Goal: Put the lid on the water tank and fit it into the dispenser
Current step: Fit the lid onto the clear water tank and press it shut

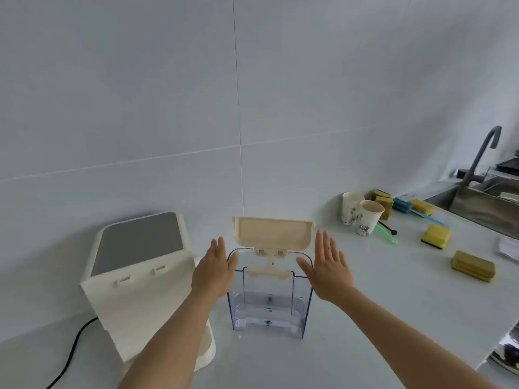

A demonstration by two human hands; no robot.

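A clear bluish water tank (269, 304) stands upright on the white counter in front of me. Its cream lid (272, 233) is hinged at the tank's back rim and stands flipped up, its inner side facing me. The cream dispenser (134, 276) with a grey top panel sits to the left of the tank, its back towards me. My left hand (213, 270) hovers flat beside the tank's left wall, fingers apart, holding nothing. My right hand (328, 268) is spread beside the right wall, also holding nothing.
A black power cord (70, 352) runs from the dispenser to the lower left. Two paper cups (362, 217), several yellow sponges (436, 237) and brushes lie at the right. A steel sink (491, 203) with a grey tap (483, 153) is at far right.
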